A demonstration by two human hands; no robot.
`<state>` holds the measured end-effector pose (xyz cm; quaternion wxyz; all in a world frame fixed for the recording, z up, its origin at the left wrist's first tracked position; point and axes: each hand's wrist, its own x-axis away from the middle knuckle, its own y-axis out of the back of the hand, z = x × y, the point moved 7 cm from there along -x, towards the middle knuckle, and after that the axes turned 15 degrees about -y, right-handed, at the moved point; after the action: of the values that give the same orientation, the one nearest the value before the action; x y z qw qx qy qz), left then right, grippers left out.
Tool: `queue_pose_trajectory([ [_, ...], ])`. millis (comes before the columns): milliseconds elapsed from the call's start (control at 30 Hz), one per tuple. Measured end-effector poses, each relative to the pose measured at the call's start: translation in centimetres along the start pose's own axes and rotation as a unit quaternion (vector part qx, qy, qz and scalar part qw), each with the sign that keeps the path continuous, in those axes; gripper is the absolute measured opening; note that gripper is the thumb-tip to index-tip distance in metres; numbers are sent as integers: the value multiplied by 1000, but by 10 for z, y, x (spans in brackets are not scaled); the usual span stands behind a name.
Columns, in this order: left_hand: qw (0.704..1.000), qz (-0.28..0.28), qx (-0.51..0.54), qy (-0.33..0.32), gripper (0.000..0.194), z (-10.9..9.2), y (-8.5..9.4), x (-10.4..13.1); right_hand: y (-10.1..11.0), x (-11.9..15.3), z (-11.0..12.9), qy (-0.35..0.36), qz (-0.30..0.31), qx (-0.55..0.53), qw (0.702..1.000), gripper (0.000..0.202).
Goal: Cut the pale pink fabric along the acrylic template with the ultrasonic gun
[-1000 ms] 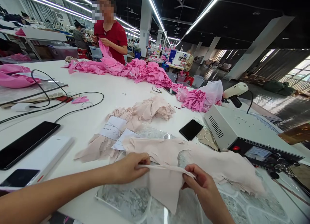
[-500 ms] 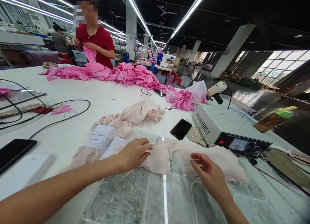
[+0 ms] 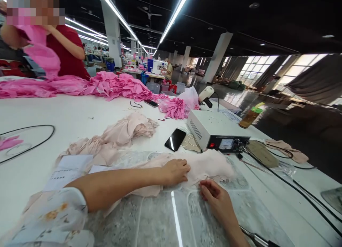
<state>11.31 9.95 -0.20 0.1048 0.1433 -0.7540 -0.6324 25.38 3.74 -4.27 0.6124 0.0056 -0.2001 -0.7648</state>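
My left hand [image 3: 176, 172] lies palm down on a pale beige fabric piece [image 3: 211, 165], its fingers resting on the cloth. At the near edge of that fabric, the fingertips of my right hand [image 3: 216, 197] are pinched together on the cloth. Beneath the fabric is a clear plastic sheet [image 3: 157, 218] over a grey marbled mat. A gathered stack of beige fabric [image 3: 128, 129] lies beyond my left forearm, and a white paper slip [image 3: 69, 168] with writing sits at its near end. Near my right wrist shows a metal-ended tool [image 3: 256, 237], partly hidden.
A grey control box [image 3: 213, 124] with a dial and cable stands at the right, beside a black phone [image 3: 175, 139]. Pink fabric [image 3: 117, 86] runs along the far edge, where a person in red [image 3: 71, 47] lifts a pink piece. A bottle [image 3: 250, 117] stands behind the box.
My view has turned to the right. My left hand has moved right along the beige fabric. My right hand's fingers have closed at its near edge. The person in red has raised the pink piece.
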Motion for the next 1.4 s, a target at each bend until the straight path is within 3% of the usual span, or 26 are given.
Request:
queue_pose_trajectory([
  [367, 1000, 4, 5, -2, 29, 19, -4, -8, 6, -16, -29, -10, 7, -21, 1000, 27],
  [700, 997, -60, 24, -42, 28, 5, -9, -14, 1, -19, -29, 30, -4, 5, 1000, 28],
  [833, 993, -96, 53, -31, 30, 10, 0, -13, 5, -9, -16, 87, -58, 20, 994, 25],
  [933, 990, -124, 64, -26, 20, 9, 18, -10, 12, 4, 4, 162, -143, 38, 976, 22],
  [967, 989, -132, 66, -28, 11, 6, 26, -8, 15, 8, 12, 191, -175, 47, 965, 27],
  [1067, 985, -145, 77, -46, 10, -13, 46, 3, 17, 16, 32, 270, -244, 91, 927, 48],
  [1233, 985, -101, 117, -74, 13, -55, 57, 41, 13, 29, 40, 348, -253, 180, 884, 44],
  [1300, 985, -57, 139, -79, 14, -69, 51, 61, 12, 45, 34, 373, -236, 208, 873, 41],
  [1400, 986, 53, 148, -58, 15, -83, 32, 92, 10, 77, 21, 412, -194, 240, 857, 41],
])
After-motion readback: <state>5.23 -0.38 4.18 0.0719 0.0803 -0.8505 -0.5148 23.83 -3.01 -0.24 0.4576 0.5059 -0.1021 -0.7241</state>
